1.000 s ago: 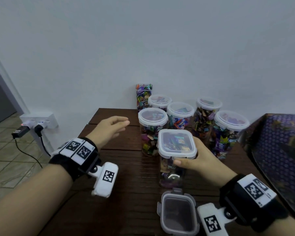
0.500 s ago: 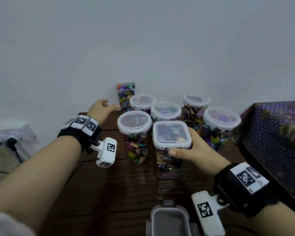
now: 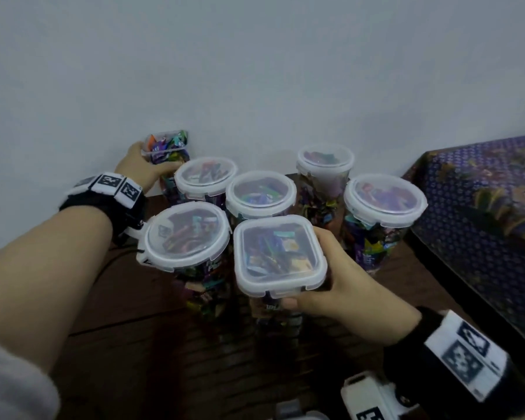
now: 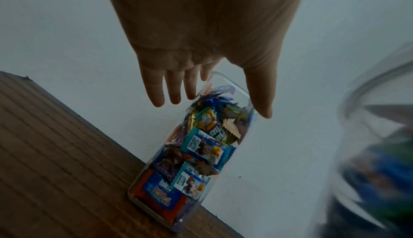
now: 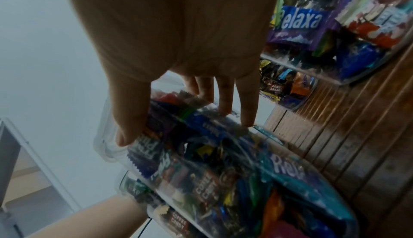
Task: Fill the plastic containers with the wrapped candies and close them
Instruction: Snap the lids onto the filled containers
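Note:
A tall lidless container point(image 3: 167, 147) stuffed with wrapped candies stands at the back left against the wall, also seen in the left wrist view point(image 4: 192, 153). My left hand point(image 3: 141, 168) grips it near the rim, fingers point(image 4: 174, 89) on one side and thumb on the other. In front, a tall candy-filled container with a square clip lid point(image 3: 281, 256) stands on the table. My right hand point(image 3: 338, 278) holds it just under the lid, with the thumb point(image 5: 130, 118) on the near side and the fingers point(image 5: 245, 107) round the far side.
Several round-lidded containers full of candies point(image 3: 187, 234) point(image 3: 260, 194) point(image 3: 385, 200) crowd the dark wooden table point(image 3: 134, 344) between my hands. A blue patterned cloth point(image 3: 482, 213) covers furniture at the right. The wall stands directly behind the containers.
My left hand reached from mid-table to the back-left lidless container and took hold of it. My right hand kept its hold on the square-lidded container. The view moved closer.

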`<state>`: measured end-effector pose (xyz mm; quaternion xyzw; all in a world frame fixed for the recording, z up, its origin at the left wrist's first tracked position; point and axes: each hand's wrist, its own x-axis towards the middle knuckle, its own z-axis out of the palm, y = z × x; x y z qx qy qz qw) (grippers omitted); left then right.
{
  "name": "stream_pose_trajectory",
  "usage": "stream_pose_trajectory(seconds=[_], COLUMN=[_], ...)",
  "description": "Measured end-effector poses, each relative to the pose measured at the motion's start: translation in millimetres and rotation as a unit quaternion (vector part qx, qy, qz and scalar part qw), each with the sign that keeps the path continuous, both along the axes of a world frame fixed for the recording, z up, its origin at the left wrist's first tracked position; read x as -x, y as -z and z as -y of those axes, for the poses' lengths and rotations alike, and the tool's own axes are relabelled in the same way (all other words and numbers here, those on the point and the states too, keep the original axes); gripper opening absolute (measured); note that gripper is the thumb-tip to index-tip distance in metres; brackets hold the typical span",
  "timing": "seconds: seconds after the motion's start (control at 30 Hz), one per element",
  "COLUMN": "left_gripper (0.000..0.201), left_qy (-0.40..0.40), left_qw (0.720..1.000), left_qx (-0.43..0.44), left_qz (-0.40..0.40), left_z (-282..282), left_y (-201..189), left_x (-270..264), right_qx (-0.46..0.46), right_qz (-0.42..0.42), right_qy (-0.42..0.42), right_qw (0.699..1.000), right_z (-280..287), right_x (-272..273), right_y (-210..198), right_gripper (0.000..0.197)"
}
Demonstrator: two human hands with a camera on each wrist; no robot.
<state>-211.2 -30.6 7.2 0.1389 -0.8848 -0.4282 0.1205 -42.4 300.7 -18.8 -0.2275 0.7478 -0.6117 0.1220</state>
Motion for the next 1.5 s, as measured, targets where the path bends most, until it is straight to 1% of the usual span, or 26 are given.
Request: stream_pose_trajectory(seconds=[0.07,0.13,0.17,0.27,0.3,0.4,0.43,0.47,0.53,0.57,0.67,0.77,0.83,0.87,0.9,0.97,1.0,1.07,1.1,1.2,1.23,1.3,1.37,1.4,1.43,1.5], left_gripper=[0.100,0.091,0.090,0.110,0.113,0.109,0.103,0.090,0.047,0.034,0.026,0.044,0.043,0.048,0.060,0.097,0.107,0.117,0.117,0.089,0.084,0.081,0.058,0.045,0.038,0.047], left_qy=[0.006,0.002,-0.001,-0.005,0.005,0.037,0.045,0.053,0.068,0.073,0.066,0.038,0.023,0.018,0.012,-0.012,-0.023,-0.034,-0.037,-0.029,-0.024,-0.017,-0.006,0.002,0.006,0.017], left_qw=[1.000,0.999,0.999,0.996,0.996,0.993,0.992,0.992,0.991,0.991,0.991,0.990,0.990,0.990,0.990,0.991,0.991,0.990,0.990,0.993,0.994,0.994,0.994,0.994,0.993,0.993], left_qx=[-0.005,-0.027,-0.037,-0.068,-0.071,-0.090,-0.093,-0.097,-0.096,-0.093,-0.081,-0.095,-0.099,-0.104,-0.103,-0.093,-0.092,-0.099,-0.101,-0.084,-0.077,-0.073,-0.078,-0.079,-0.081,-0.084], left_qz=[-0.007,-0.016,-0.021,-0.052,-0.060,-0.063,-0.065,-0.068,-0.068,-0.068,-0.080,-0.097,-0.102,-0.099,-0.098,-0.099,-0.099,-0.093,-0.090,-0.081,-0.079,-0.078,-0.079,-0.080,-0.081,-0.082], left_z=[10.8,16.5,17.6,15.8,14.6,17.6,17.7,16.1,14.2,12.5,13.1,13.4,13.9,14.4,16.0,30.3,37.5,46.8,46.3,48.2,50.0,50.5,50.2,49.3,49.3,45.7], left_y=[7.5,15.4,17.9,21.4,21.6,25.9,25.9,24.7,23.4,22.5,21.8,22.4,19.6,16.9,14.4,14.8,15.6,14.4,11.5,5.1,3.7,-0.2,-4.4,-7.1,-8.4,-12.3], left_x=[15.7,25.9,28.3,33.3,33.1,38.9,38.5,37.2,36.5,35.3,30.2,18.7,7.2,0.4,-6.5,-16.9,-23.4,-41.8,-54.5,-92.2,-103.9,-128.5,-152.2,-162.6,-171.8,-191.8], right_qx=[-0.002,-0.002,-0.003,-0.006,-0.003,0.001,0.001,-0.001,-0.007,-0.006,-0.001,0.000,0.004,0.005,0.007,0.013,0.014,0.007,-0.004,-0.064,-0.084,-0.126,-0.122,-0.107,-0.094,-0.086], right_qz=[0.002,0.005,0.002,0.008,0.017,0.027,0.027,0.025,0.018,0.019,0.025,0.022,0.015,0.011,0.008,0.009,0.008,-0.001,-0.010,-0.052,-0.063,-0.096,-0.159,-0.197,-0.234,-0.298], right_qy=[-0.007,-0.008,-0.006,-0.009,-0.014,-0.022,-0.022,-0.020,-0.016,-0.014,-0.017,-0.015,-0.013,-0.010,-0.008,-0.003,-0.002,-0.002,-0.003,-0.005,0.005,0.067,0.147,0.175,0.196,0.207], right_qw=[1.000,1.000,1.000,1.000,1.000,0.999,0.999,0.999,1.000,1.000,1.000,1.000,1.000,1.000,1.000,1.000,1.000,1.000,1.000,0.997,0.994,0.985,0.969,0.959,0.948,0.928], right_z=[-1.1,-1.5,-1.3,-0.6,-0.8,-1.8,-2.0,-2.5,-3.1,-3.5,-2.1,-0.8,-0.2,-0.2,-0.2,0.4,0.6,0.9,0.5,-2.8,-4.3,-6.7,-6.6,-5.5,-3.5,2.9], right_x=[0.9,0.3,0.1,0.4,0.2,1.4,1.8,1.9,2.1,2.0,1.0,-0.1,-0.5,-0.4,-0.4,-0.7,-1.2,-2.8,-4.0,-9.1,-11.8,-19.3,-30.2,-36.4,-43.2,-56.3], right_y=[-0.5,-1.4,-1.8,-3.4,-4.5,-5.6,-5.4,-4.7,-3.2,-2.9,-4.8,-5.9,-4.4,-2.7,-1.0,1.0,0.7,0.2,-1.0,-7.8,-9.9,-14.0,-17.9,-21.1,-25.3,-31.3], right_gripper=[0.082,0.083,0.084,0.084,0.084,0.083,0.084,0.084,0.086,0.086,0.084,0.083,0.084,0.084,0.085,0.084,0.084,0.085,0.084,0.080,0.081,0.090,0.092,0.087,0.078,0.050])
